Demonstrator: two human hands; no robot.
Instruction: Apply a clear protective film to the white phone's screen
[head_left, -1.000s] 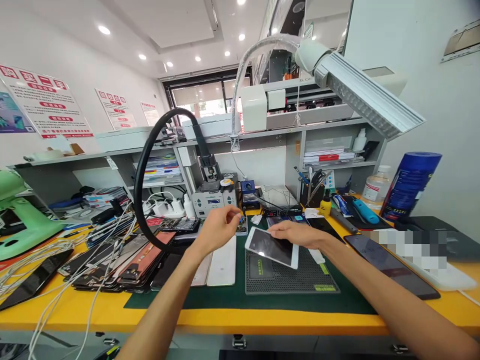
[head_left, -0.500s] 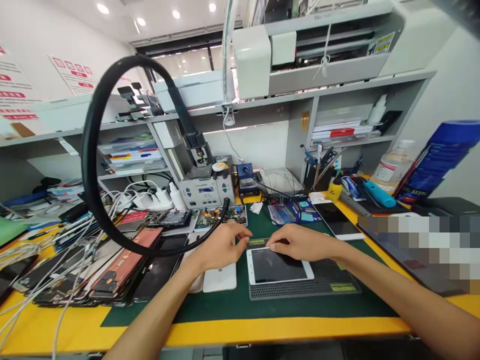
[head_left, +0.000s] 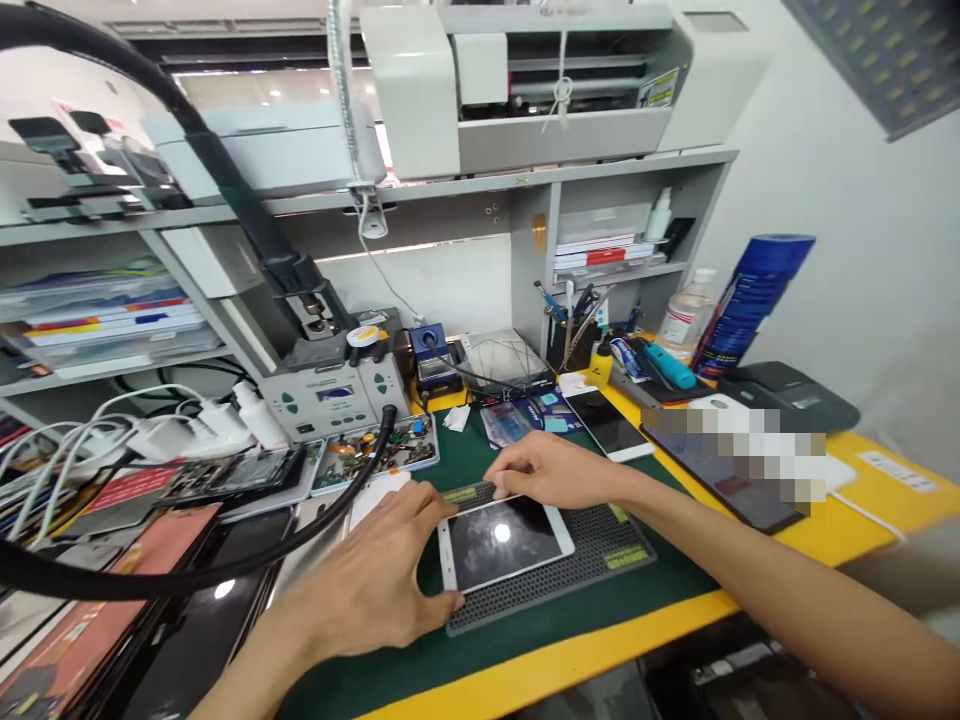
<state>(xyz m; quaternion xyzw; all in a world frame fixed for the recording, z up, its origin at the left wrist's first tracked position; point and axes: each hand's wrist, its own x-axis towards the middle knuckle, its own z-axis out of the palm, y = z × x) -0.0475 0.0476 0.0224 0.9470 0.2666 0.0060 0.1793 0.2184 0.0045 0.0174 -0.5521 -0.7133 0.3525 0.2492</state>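
A white-framed smartphone [head_left: 502,545] lies screen up, slightly tilted in view, on a dark perforated mat [head_left: 525,592]. My left hand [head_left: 382,565] spans the phone's left end, thumb at the near corner and fingers at the far corner. At the phone's far long edge, my right hand [head_left: 551,470] is closed with thumb and forefinger pinched together. Whatever sits between those fingertips, if anything, is hidden. Light reflects off the dark, smudged screen.
A black hose [head_left: 247,575] curves across the left side, in front of stacked phone parts [head_left: 150,600]. A tray of small parts [head_left: 375,450] and a grey soldering station [head_left: 337,395] stand behind. Another white phone [head_left: 607,425] lies to the right.
The view has swung right and closer. My left hand has come onto the phone's left end, and the phone is turned a little. My right hand stays at its far edge.
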